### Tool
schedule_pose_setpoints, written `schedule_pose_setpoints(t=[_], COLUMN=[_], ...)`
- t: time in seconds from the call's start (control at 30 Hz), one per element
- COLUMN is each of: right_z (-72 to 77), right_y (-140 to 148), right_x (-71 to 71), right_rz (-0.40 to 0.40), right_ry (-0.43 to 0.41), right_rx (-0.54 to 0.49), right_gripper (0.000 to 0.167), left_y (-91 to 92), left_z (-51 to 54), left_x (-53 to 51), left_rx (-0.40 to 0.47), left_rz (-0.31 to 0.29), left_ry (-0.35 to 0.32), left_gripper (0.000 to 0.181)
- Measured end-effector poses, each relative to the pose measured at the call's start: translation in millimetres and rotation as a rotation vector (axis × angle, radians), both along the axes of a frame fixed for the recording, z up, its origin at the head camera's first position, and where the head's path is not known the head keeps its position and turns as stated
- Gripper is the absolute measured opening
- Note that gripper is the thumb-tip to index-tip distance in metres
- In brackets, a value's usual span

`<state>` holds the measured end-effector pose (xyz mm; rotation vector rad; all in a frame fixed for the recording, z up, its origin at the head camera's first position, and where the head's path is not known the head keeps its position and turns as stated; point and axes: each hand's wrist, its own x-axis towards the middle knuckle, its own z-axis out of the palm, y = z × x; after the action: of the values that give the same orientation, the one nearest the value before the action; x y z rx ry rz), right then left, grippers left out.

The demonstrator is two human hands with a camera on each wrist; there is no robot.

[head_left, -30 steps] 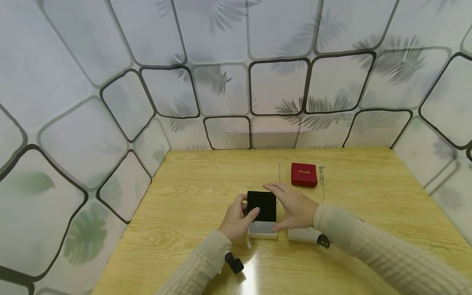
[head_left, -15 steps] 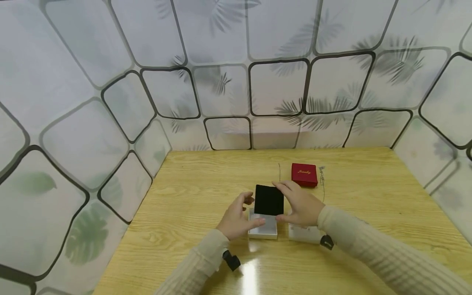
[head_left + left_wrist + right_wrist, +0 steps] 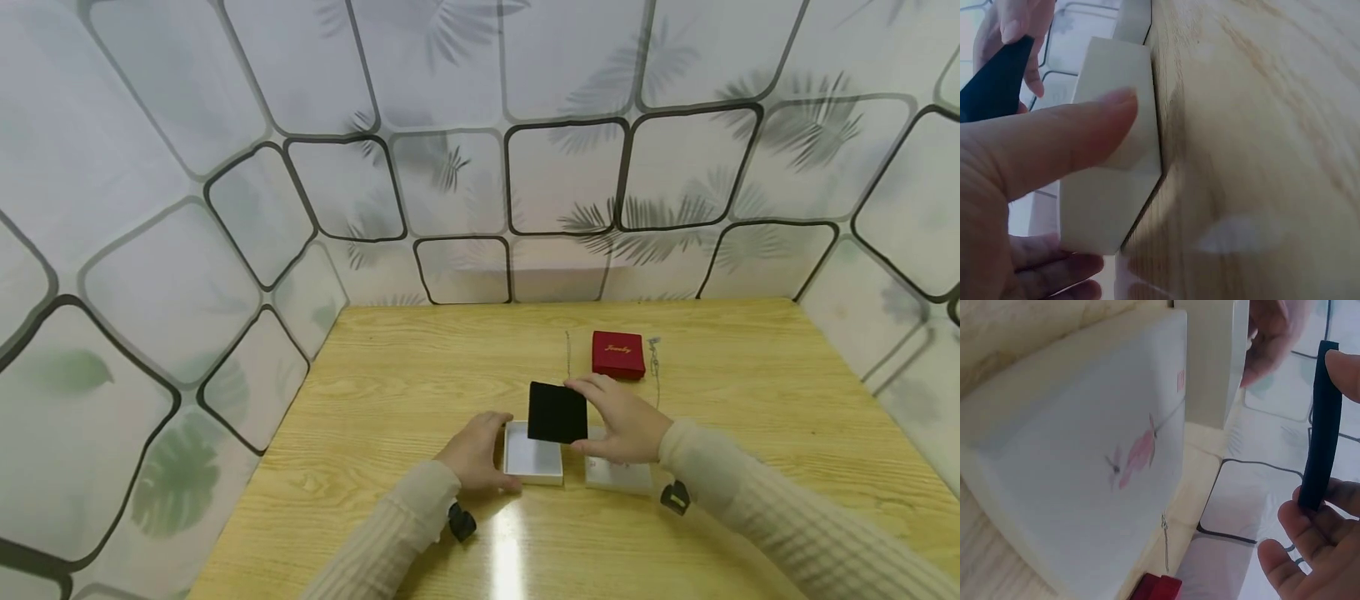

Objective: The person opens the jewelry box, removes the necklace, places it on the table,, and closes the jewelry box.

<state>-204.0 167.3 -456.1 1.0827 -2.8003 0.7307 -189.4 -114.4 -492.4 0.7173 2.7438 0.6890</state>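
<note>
My right hand (image 3: 622,425) pinches a square black foam pad (image 3: 557,412) by its edges, thumb on one side and fingertips on the opposite one. The pad is raised and tilted, just over the right part of an open white box (image 3: 534,480). At that box's left side, my left hand (image 3: 472,454) holds it, the thumb along the near wall (image 3: 1104,140) and the fingers round the far corner. The box interior is white, with nothing seen in its visible part. Right of it lies a white lid (image 3: 1085,425) with a pink flower print, partly under my right hand.
A red jewelry box (image 3: 618,355) with gold lettering stands farther back on the wooden table (image 3: 397,367). A thin chain (image 3: 567,354) lies to its left and a silver necklace (image 3: 656,367) to its right. Patterned curtains (image 3: 450,192) surround the table.
The black pad has come up out of the white box and moved right in my right hand. My left hand has let go of the pad and dropped to the box's left side.
</note>
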Motion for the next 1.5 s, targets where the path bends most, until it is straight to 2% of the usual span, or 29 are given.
schedule_pose_setpoints(t=[0.13,0.33,0.57,0.83,0.97,1.1,1.2,1.3,1.4,1.5], right_z=[-5.9,-6.9,-7.2,-5.9,-5.8,-5.9,-5.8,-5.2,-4.8,-5.3], right_y=[-6,-14,-15,-13,-12,-11,-12,-13,-13,-13], right_x=[2.8,8.3,10.8,10.5,11.0,11.8,12.3,12.8,12.7,13.1], right_rz=[0.053,0.110,0.128,0.106,0.109,0.116,0.113,0.107,0.107,0.122], right_ry=[-0.007,-0.019,-0.019,-0.129,-0.218,-0.278,-0.283,-0.280,-0.272,-0.240], right_rx=[0.009,-0.007,-0.031,-0.085,-0.122,-0.174,-0.197,-0.216,-0.232,-0.242], right_gripper=[0.089,0.086,0.085,0.086,0.087,0.087,0.087,0.086,0.086,0.086], left_y=[0.8,5.2,7.7,9.7,9.8,10.9,11.5,11.4,10.6,9.9], left_z=[-0.6,2.9,10.1,14.7,16.8,17.4,17.2,17.4,17.2,17.1], left_x=[-1.2,0.6,6.3,7.1,7.9,8.4,8.1,7.9,8.1,8.5], left_rx=[0.059,0.193,0.256,0.343,0.371,0.447,0.508,0.535,0.534,0.519], left_rz=[0.012,0.023,0.041,-0.020,-0.033,-0.059,-0.102,-0.129,-0.132,-0.136], left_ry=[0.022,-0.013,-0.037,-0.030,-0.023,-0.042,-0.038,-0.025,-0.027,-0.035], left_gripper=[0.102,0.101,0.106,0.104,0.104,0.108,0.106,0.093,0.081,0.079])
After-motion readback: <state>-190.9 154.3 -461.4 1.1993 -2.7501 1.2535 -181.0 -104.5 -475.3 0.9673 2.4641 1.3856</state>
